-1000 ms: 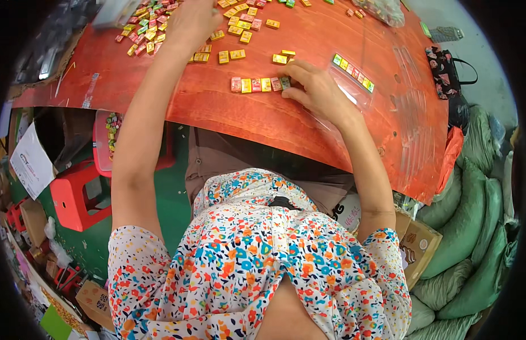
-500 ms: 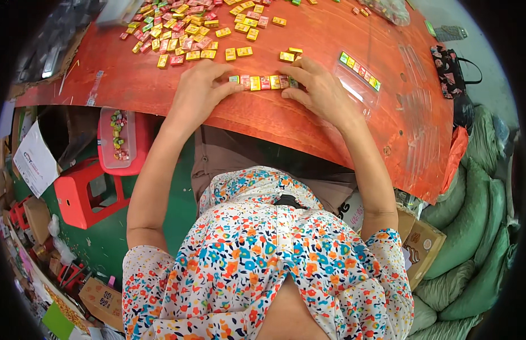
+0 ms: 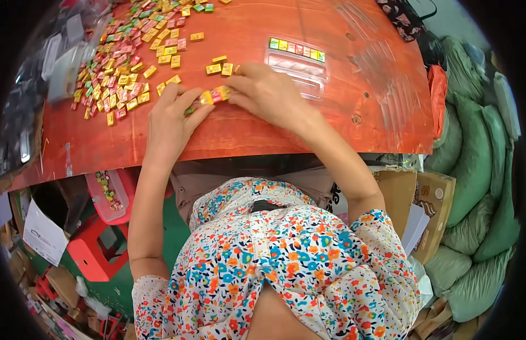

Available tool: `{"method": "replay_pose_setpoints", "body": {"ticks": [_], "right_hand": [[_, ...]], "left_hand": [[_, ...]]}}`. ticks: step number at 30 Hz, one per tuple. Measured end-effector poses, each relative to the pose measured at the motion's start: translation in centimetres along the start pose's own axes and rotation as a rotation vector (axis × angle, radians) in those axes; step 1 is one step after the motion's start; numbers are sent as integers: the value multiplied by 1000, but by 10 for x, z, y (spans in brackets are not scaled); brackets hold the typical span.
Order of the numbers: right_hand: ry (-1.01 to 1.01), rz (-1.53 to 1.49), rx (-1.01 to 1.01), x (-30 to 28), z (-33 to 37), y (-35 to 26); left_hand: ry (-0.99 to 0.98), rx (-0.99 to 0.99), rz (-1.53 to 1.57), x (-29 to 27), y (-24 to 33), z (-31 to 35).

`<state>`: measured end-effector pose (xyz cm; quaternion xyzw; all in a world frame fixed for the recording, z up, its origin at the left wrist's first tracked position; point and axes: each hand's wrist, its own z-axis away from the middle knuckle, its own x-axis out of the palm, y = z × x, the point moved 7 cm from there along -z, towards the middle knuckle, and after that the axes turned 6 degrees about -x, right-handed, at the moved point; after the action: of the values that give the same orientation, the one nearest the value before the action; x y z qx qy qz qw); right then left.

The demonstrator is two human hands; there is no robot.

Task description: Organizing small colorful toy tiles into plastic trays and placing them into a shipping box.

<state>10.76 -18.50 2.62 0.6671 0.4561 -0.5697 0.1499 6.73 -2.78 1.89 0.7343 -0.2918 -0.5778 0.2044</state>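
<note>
Between my two hands is a short row of small boxes (image 3: 215, 95) in yellow, red and green, set side by side. My left hand (image 3: 169, 122) pinches the left end of this row, where a green box shows at the fingertips. Closed on the other end are the fingers of my right hand (image 3: 268, 96), which hide part of it. The row is tilted, its right end farther from me. Just beyond it lie a few loose yellow boxes (image 3: 213, 69). To the right of these, a clear plastic tray (image 3: 300, 86) has a similar row of coloured boxes (image 3: 297, 49) in its far slot.
A large heap of loose little boxes (image 3: 124, 85) covers the left of the red table (image 3: 234, 136). More clear trays (image 3: 382, 73) lie at the right. Below the table's left edge, a plastic tub (image 3: 110, 198) stands on a red stool (image 3: 98, 252). Green sacks (image 3: 467, 147) are piled at the right.
The whole view has turned and shifted. The row of boxes, level before, is now slanted, and my hands have drawn closer together around it. Both still grip its ends.
</note>
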Motion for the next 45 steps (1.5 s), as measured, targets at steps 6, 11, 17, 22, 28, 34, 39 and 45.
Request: {"method": "replay_pose_setpoints", "body": {"ticks": [6, 11, 17, 22, 28, 34, 39, 45], "right_hand": [[114, 24, 169, -60, 40, 54], [112, 106, 257, -66, 63, 98], [122, 22, 278, -57, 72, 111], [162, 59, 362, -58, 83, 109], [114, 205, 152, -39, 74, 92], [-82, 195, 158, -18, 80, 89], [-182, 271, 147, -10, 83, 85], [-177, 278, 152, -11, 84, 83]], "left_hand": [[-42, 208, 74, 52, 50, -62], [-124, 280, 17, 98, 69, -97], [-156, 335, 44, 109, 59, -94], [-17, 461, -86, 94, 57, -74], [-159, 497, -290, 108, 64, -61], [-208, 543, -324, 113, 63, -58], [-215, 585, -321, 113, 64, -56], [-215, 567, -299, 116, 63, -55]]}}
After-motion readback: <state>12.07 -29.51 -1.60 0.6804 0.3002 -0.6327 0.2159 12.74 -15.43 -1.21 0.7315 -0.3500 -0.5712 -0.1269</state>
